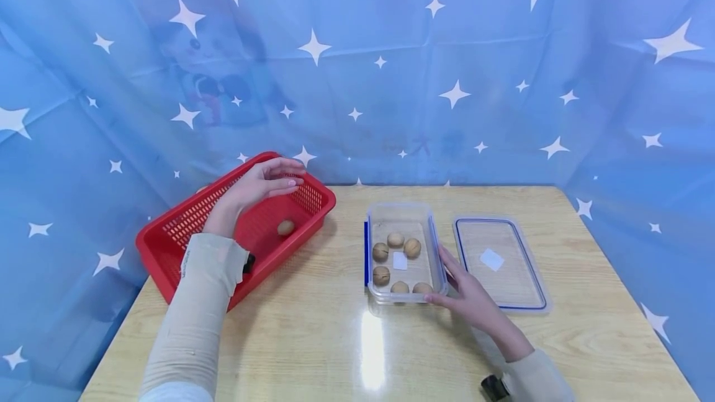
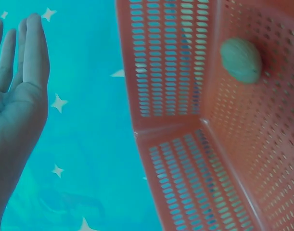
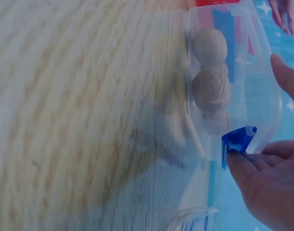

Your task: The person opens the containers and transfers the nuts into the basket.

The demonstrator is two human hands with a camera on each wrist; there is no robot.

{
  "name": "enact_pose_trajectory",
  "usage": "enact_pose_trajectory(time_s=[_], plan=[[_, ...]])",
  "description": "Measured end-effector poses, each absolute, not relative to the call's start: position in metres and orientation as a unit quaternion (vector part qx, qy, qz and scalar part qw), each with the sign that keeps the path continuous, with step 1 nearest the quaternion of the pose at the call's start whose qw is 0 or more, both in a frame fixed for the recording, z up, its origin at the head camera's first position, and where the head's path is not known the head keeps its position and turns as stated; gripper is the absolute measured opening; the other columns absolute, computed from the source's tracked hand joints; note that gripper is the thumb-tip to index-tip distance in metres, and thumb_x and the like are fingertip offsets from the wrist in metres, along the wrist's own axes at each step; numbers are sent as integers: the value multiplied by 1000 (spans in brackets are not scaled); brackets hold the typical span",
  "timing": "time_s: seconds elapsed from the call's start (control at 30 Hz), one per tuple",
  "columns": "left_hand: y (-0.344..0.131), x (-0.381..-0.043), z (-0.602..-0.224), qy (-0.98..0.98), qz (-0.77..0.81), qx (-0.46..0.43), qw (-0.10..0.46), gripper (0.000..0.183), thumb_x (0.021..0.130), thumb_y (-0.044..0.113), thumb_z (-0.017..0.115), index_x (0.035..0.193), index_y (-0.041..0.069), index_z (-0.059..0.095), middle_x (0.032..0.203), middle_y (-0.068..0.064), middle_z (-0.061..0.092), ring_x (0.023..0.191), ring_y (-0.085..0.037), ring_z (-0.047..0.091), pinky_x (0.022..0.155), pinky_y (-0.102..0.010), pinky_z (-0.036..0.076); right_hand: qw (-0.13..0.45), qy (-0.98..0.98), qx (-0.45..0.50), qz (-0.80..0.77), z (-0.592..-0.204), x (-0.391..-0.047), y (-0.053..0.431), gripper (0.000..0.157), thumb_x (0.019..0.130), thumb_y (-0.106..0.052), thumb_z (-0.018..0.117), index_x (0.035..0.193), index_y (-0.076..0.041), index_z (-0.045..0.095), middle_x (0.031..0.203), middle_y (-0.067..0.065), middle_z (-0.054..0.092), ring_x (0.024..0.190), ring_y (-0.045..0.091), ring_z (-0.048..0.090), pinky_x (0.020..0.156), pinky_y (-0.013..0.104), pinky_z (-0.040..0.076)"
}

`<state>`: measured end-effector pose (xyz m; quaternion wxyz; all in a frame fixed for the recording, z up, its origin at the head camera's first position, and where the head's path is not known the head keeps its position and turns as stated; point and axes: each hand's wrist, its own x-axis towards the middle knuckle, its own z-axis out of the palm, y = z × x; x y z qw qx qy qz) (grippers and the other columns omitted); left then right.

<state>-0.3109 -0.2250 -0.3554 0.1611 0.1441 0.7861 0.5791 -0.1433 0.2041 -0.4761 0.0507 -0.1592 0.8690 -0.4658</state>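
My left hand (image 1: pixel 259 185) hovers over the red basket (image 1: pixel 328 205), palm down, with nothing in its grasp. In the left wrist view its fingers (image 2: pixel 36 53) are straight. One walnut (image 1: pixel 285 227) lies on the basket floor, below and to the right of this hand. My right hand (image 1: pixel 472 296) grips the near right corner of a clear plastic container (image 1: pixel 378 295), thumb at the front wall and fingers along the right side, by a blue latch (image 3: pixel 239 138). Several walnuts (image 1: pixel 412 248) lie inside the container around a white square label (image 1: pixel 400 260).
The container's lid (image 1: pixel 539 303), edged with a blue seal, lies flat on the wooden table (image 1: pixel 313 340) to the right. A blue curtain (image 1: pixel 357 79) with white stars hangs behind the table and along its sides.
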Motion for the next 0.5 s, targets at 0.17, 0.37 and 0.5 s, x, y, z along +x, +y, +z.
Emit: enact_pose_trajectory(time_s=[0.17, 0.37, 0.5], plan=[[-215, -308, -347, 804, 545, 179, 157, 51, 93, 16, 70, 142, 16, 52, 140, -5, 58, 126, -25, 58, 92, -25, 57, 54, 869, -156, -466, -474, -144, 203, 102, 86, -24, 77, 158, 3, 10, 163, 31, 8, 147, 53, 20, 112, 53, 32], [-201, -306, -342, 785, 559, 206, 170, 49, 95, 14, 66, 142, 15, 51, 141, -7, 57, 129, -30, 56, 96, -25, 55, 60, 867, -158, -468, -474, -145, 203, 101, 87, -24, 76, 158, 2, 8, 164, 30, 7, 148, 51, 17, 113, 53, 31], [-192, -305, -344, 779, 559, 224, 176, 49, 95, 14, 66, 142, 13, 51, 142, -10, 55, 131, -32, 56, 98, -29, 55, 64, 865, -157, -472, -475, -145, 203, 100, 88, -23, 76, 158, 1, 8, 164, 29, 7, 149, 51, 16, 113, 54, 30]])
